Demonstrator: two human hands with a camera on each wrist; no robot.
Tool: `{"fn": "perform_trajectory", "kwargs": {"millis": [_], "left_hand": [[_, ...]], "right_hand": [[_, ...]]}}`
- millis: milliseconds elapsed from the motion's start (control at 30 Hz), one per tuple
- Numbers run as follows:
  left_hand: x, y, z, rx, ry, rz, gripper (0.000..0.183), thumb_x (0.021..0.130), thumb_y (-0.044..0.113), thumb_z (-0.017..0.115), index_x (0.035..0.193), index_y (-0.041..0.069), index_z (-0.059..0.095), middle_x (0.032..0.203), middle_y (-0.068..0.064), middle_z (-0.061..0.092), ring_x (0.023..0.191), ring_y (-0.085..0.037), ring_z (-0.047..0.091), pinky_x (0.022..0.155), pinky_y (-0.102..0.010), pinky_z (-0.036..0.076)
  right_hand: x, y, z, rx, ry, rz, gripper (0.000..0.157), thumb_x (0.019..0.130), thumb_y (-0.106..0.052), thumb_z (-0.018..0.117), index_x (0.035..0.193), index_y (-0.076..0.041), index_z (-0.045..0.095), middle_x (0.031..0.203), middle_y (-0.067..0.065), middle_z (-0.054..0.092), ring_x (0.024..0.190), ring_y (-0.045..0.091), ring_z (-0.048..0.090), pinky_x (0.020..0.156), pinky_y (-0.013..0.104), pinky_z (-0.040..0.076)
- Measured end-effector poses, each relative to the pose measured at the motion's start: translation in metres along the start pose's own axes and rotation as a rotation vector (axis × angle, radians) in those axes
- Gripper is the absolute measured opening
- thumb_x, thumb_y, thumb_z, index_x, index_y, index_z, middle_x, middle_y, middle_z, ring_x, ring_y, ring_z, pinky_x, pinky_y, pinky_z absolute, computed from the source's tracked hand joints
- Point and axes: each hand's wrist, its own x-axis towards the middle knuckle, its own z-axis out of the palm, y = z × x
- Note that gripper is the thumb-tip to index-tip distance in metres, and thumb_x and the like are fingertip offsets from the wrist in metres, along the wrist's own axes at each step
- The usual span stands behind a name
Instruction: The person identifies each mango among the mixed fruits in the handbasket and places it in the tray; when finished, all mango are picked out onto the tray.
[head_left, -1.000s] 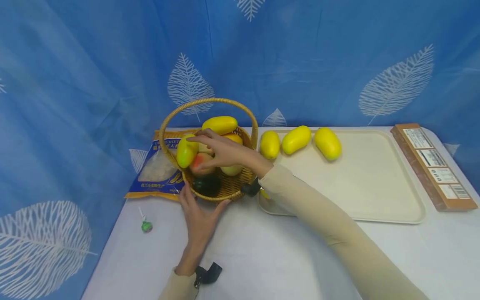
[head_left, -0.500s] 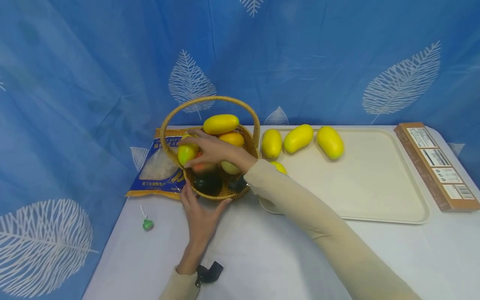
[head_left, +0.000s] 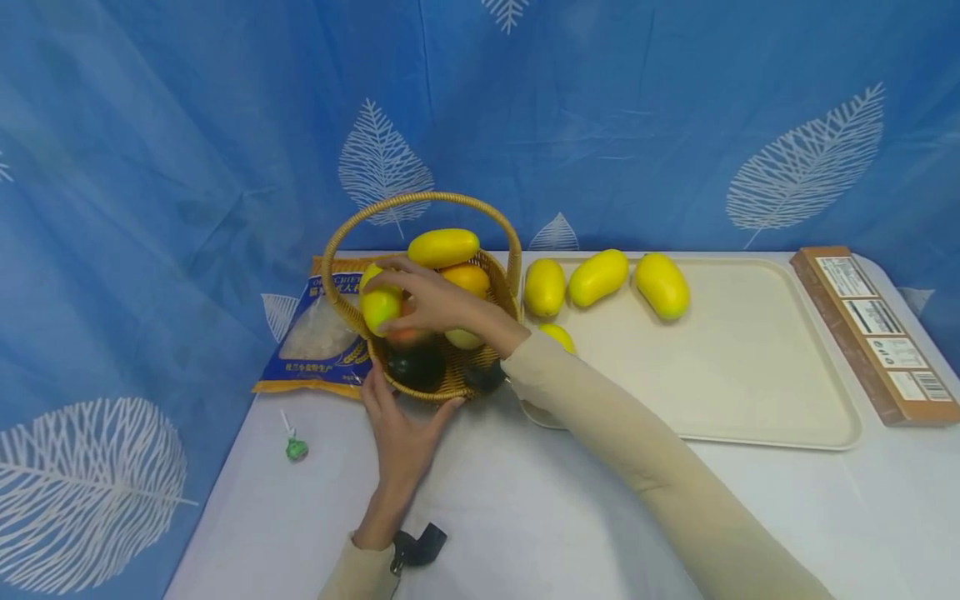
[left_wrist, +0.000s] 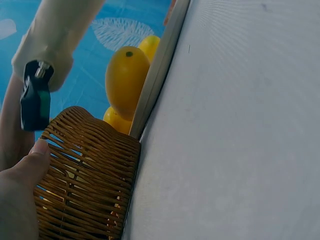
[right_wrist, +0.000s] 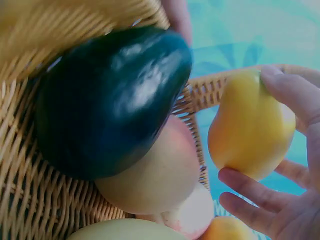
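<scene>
1 ea. bskt (left_wrist: 92, 172), bag (head_left: 313, 337), box (head_left: 870, 333); 1 tray (head_left: 750, 358) w/ 4 yel. fruits (head_left: 662, 286)

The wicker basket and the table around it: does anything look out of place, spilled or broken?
The green lollipop looks stray: it lies by itself on the white table, left of the left hand and apart from the wicker basket. Nothing visible looks spilled or broken.

Yellow-green fruit (head_left: 380, 312), blue leaf-patterned curtain (head_left: 592, 125)
</scene>
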Motion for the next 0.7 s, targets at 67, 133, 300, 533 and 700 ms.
{"fn": "perform_trajectory", "kwargs": {"millis": [67,133,300,533,700], "left_hand": [[0.0,0.0,0.0,0.001,0.0,0.003,0.124,0.065,0.039,0.091,0.158,0.012,0.013,0.153,-0.018,0.023,0.139,-0.031,0.031,0.113,-0.056,0.032],[0.0,0.001,0.0,0.001,-0.002,0.005,0.124,0.066,0.039,0.091,0.158,0.012,0.012,0.154,-0.018,0.022,0.139,-0.031,0.03,0.113,-0.057,0.031],[0.0,0.002,0.0,0.007,-0.01,0.011,0.124,0.066,0.039,0.091,0.158,0.013,0.012,0.153,-0.018,0.022,0.139,-0.031,0.03,0.114,-0.058,0.029],[-0.001,0.004,-0.001,0.027,-0.009,0.012,0.123,0.066,0.038,0.091,0.157,0.008,0.013,0.154,-0.021,0.02,0.14,-0.035,0.028,0.113,-0.061,0.029],[-0.001,0.003,-0.001,0.024,0.001,0.018,0.125,0.064,0.038,0.092,0.156,0.004,0.014,0.153,-0.023,0.021,0.139,-0.037,0.029,0.112,-0.061,0.03]], "right_hand": [[-0.006,-0.002,-0.002,0.013,0.019,-0.009,0.056,0.086,-0.039,0.075,0.136,-0.022,0.056,0.157,0.006,0.031,0.143,0.022,0.034,0.108,0.032,0.044],[-0.013,-0.005,-0.005,0.008,0.035,-0.023,0.057,0.086,-0.041,0.074,0.136,-0.022,0.055,0.159,0.005,0.03,0.144,0.023,0.033,0.113,0.035,0.039],[-0.035,-0.018,-0.018,0.016,0.081,-0.069,0.057,0.086,-0.042,0.073,0.136,-0.022,0.055,0.16,0.003,0.027,0.146,0.023,0.03,0.115,0.039,0.036],[-0.077,-0.035,-0.039,0.03,0.286,-0.215,0.054,0.082,-0.032,0.08,0.129,-0.016,0.06,0.156,0.011,0.033,0.137,0.024,0.043,0.107,0.032,0.045],[-0.115,-0.03,-0.051,0.037,0.404,-0.256,0.055,0.076,-0.026,0.085,0.125,-0.014,0.061,0.153,0.013,0.035,0.141,0.027,0.036,0.109,0.038,0.043]]}}
